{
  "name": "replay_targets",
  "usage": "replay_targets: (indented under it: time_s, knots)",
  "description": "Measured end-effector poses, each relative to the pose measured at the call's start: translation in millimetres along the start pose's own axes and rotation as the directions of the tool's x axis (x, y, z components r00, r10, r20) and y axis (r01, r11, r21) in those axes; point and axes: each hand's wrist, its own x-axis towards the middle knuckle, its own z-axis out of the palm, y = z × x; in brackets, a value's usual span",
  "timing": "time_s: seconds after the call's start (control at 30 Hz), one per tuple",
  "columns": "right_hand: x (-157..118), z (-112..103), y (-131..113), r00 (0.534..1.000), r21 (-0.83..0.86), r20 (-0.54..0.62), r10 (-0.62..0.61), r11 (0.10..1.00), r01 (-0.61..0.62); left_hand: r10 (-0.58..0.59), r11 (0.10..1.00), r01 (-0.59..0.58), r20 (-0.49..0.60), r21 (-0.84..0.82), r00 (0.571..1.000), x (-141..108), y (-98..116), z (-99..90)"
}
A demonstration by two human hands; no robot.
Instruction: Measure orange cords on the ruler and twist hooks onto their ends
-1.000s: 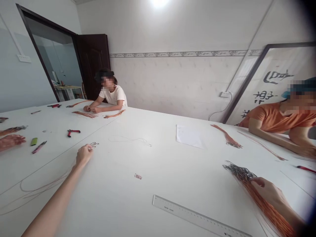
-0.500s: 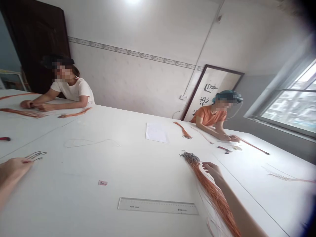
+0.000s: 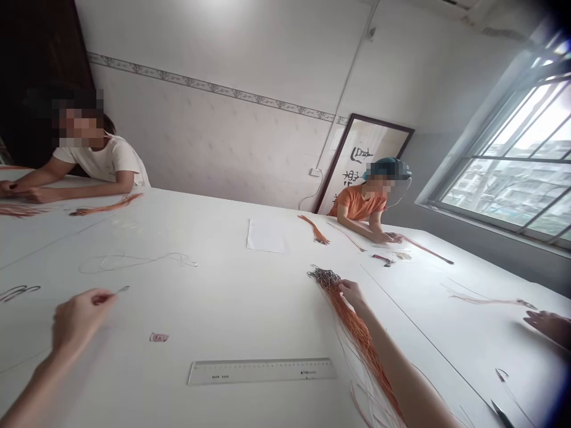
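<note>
My left hand (image 3: 82, 315) pinches a small metal hook (image 3: 124, 289) above the white table, at the left. At the right of centre, my right hand (image 3: 352, 292) touches the upper part of a long bundle of orange lines (image 3: 363, 333), just below its cluster of dark hooks (image 3: 325, 277); its fingertips are bent against the bundle. Several larger hooks (image 3: 20, 291) lie at the far left edge. A clear ruler (image 3: 261, 371) rests between my arms, with a small red-and-white packet (image 3: 159, 337) to its upper left.
Two people sit across the table (image 3: 223, 309), one in white (image 3: 111, 157), one in orange (image 3: 360, 203). Another person's hand (image 3: 548, 326) is at the right edge. Paper (image 3: 266, 236), smaller orange bundles (image 3: 314, 229), a red-handled tool (image 3: 382, 260) and a dark pointed tool (image 3: 502, 414) lie about.
The view has swung right. My left hand has moved inward, away from the larger hooks, with one small hook. My right hand has come onto the bundle. Another person's hand has appeared at the right.
</note>
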Motion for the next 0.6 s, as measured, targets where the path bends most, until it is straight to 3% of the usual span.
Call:
replay_targets:
  time_s: [0.1, 0.27, 0.37, 0.6]
  knots:
    - [8, 2, 4, 0.998, -0.069, -0.051, -0.021, 0.997, 0.018, 0.085, 0.994, -0.075, 0.119, -0.084, 0.989, -43, 35, 24.7]
    - [20, 5, 10, 0.998, -0.210, -0.064, -0.018, 0.978, 0.005, 0.279, 0.930, -0.233, 0.133, -0.284, 0.951, -94, 62, 55.5]
    - [25, 7, 11, 0.999, -0.256, -0.050, -0.017, 0.967, 0.003, 0.328, 0.907, -0.270, 0.140, -0.324, 0.934, -106, 64, 58.8]
    - [27, 4, 15, 0.994, -0.232, -0.105, -0.007, 0.973, -0.018, 0.227, 0.924, -0.149, 0.191, -0.353, 0.955, -105, 61, 58.1]
